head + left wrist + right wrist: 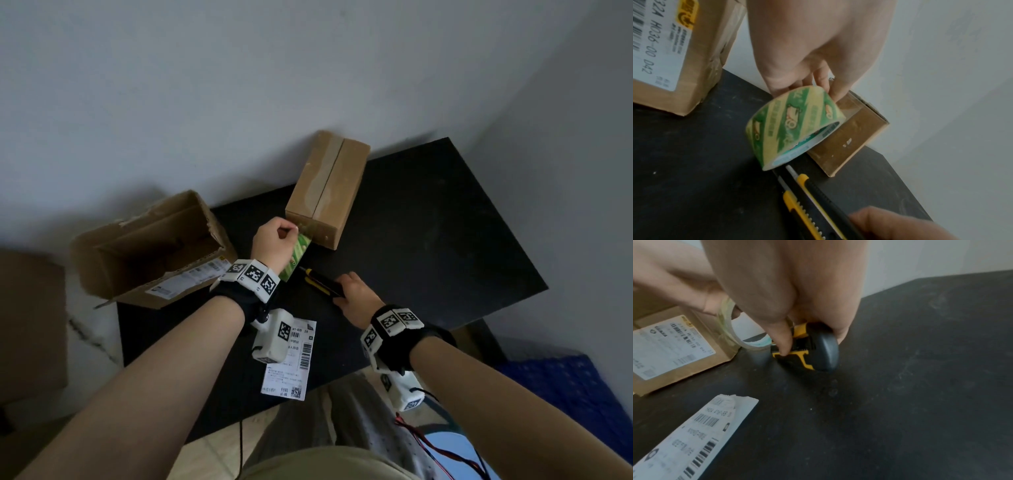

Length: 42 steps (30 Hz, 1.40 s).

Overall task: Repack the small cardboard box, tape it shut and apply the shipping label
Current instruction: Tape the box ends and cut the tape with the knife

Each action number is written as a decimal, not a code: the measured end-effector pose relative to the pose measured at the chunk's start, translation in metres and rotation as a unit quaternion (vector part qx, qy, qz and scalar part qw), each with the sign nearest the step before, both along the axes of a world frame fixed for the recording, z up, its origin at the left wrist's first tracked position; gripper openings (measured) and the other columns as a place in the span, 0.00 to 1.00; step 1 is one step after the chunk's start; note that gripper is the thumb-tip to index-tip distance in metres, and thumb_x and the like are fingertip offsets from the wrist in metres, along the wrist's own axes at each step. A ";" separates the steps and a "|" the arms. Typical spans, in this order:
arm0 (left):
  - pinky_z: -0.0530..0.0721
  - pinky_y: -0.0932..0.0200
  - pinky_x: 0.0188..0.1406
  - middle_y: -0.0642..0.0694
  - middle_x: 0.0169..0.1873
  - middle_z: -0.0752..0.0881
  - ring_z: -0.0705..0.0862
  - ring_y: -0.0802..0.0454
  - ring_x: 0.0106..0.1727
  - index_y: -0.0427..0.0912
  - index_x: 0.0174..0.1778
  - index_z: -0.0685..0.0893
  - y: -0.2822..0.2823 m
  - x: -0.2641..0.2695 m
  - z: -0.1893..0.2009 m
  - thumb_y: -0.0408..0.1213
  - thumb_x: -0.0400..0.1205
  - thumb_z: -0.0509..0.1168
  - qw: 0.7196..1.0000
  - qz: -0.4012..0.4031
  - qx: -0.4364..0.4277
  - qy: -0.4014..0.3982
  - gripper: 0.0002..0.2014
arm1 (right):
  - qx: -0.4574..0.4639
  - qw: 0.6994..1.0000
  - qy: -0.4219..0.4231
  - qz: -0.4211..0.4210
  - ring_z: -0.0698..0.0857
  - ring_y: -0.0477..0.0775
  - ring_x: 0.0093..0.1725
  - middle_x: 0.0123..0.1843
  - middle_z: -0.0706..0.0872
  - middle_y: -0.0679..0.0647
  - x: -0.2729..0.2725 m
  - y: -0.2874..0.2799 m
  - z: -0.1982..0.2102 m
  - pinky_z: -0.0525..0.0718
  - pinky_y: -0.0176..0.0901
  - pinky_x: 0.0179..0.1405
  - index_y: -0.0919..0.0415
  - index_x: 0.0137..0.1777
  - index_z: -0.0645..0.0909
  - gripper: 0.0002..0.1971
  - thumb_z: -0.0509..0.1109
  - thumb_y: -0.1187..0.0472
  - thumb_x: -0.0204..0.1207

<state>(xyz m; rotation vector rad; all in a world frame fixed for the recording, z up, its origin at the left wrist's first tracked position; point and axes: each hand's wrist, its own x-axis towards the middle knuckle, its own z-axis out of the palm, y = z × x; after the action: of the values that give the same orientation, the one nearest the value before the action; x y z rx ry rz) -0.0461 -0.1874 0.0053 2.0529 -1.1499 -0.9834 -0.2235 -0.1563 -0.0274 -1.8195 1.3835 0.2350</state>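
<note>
The small cardboard box (327, 188) lies closed on the black table (428, 246), with tape along its top seam. My left hand (286, 233) grips a green-and-yellow tape roll (296, 255) right at the box's near end. In the left wrist view the fingers (824, 81) pinch the tape roll (795, 125) at its top, and clear tape seems to run onto the small box (849, 136). My right hand (344, 291) grips a yellow-and-black utility knife (322, 282), blade out toward the roll. The white shipping label (289, 359) lies flat near the table's front edge.
A large open cardboard box (150, 250) with its own label stands at the table's left corner against the wall. The wall runs close behind the small box. Bare tabletop stretches to the right of the knife. Red and black wires (445, 448) hang by my right forearm.
</note>
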 end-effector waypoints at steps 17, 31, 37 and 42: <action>0.78 0.59 0.50 0.44 0.52 0.84 0.82 0.51 0.52 0.39 0.55 0.84 0.000 0.004 0.007 0.35 0.82 0.64 0.999 -0.022 0.023 0.014 0.09 | -0.056 0.998 -0.028 -0.001 0.79 0.55 0.62 0.64 0.75 0.54 -0.011 -0.005 0.012 0.78 0.46 0.62 0.56 0.71 0.73 0.18 0.63 0.59 0.81; 0.77 0.62 0.49 0.45 0.45 0.86 0.83 0.52 0.47 0.38 0.49 0.86 0.000 0.004 0.000 0.34 0.80 0.67 0.999 -0.001 0.021 0.025 0.06 | -0.304 0.945 -0.036 0.113 0.49 0.51 0.84 0.85 0.54 0.51 0.032 -0.069 0.053 0.40 0.40 0.78 0.54 0.81 0.58 0.26 0.58 0.56 0.84; 0.79 0.58 0.55 0.42 0.49 0.87 0.85 0.49 0.52 0.37 0.52 0.86 0.003 0.006 0.003 0.34 0.80 0.67 0.999 -0.009 0.018 0.031 0.08 | -0.308 0.943 -0.043 0.115 0.52 0.52 0.84 0.84 0.55 0.51 0.026 -0.074 0.043 0.42 0.42 0.78 0.53 0.81 0.60 0.26 0.59 0.58 0.84; 0.78 0.60 0.53 0.43 0.48 0.88 0.85 0.51 0.51 0.38 0.52 0.87 0.002 0.006 0.004 0.35 0.80 0.67 1.000 0.003 0.026 0.013 0.08 | -0.308 0.943 -0.081 0.098 0.54 0.53 0.83 0.84 0.59 0.52 0.026 -0.073 0.044 0.43 0.42 0.79 0.55 0.79 0.64 0.25 0.61 0.61 0.82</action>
<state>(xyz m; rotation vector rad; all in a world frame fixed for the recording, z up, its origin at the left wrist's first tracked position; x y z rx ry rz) -0.0399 -0.1853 0.0097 2.0760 -1.1139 -1.0443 -0.1975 -0.2290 0.0163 -2.4309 1.2384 -0.2780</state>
